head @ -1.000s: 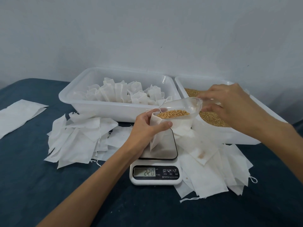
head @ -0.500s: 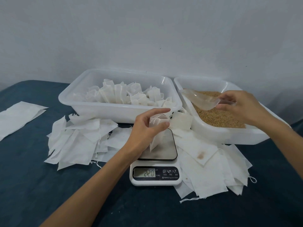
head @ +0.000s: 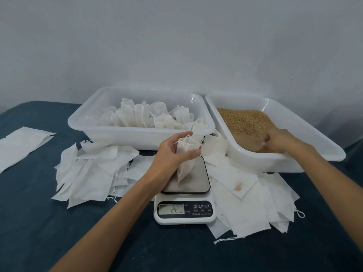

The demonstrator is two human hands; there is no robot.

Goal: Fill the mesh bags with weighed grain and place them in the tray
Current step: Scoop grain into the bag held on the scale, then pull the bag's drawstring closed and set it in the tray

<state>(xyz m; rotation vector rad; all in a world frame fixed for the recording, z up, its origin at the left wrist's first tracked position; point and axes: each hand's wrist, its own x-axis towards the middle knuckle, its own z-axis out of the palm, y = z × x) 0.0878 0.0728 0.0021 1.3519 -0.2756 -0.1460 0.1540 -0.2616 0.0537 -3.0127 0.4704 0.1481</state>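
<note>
Half a second back the right hand (head: 279,140) held the clear scoop above the grain tray (head: 306,134); now it is down in the grain (head: 245,120) at the tray's near end, blurred, so I cannot tell how its fingers lie. Left hand (head: 172,154) grips the mesh bag (head: 185,154) upright on the scale (head: 184,193), thumb and fingers clamped round its neck. Display reads 22.0. Filled bags fill the tray (head: 110,134) at 11 o'clock.
</note>
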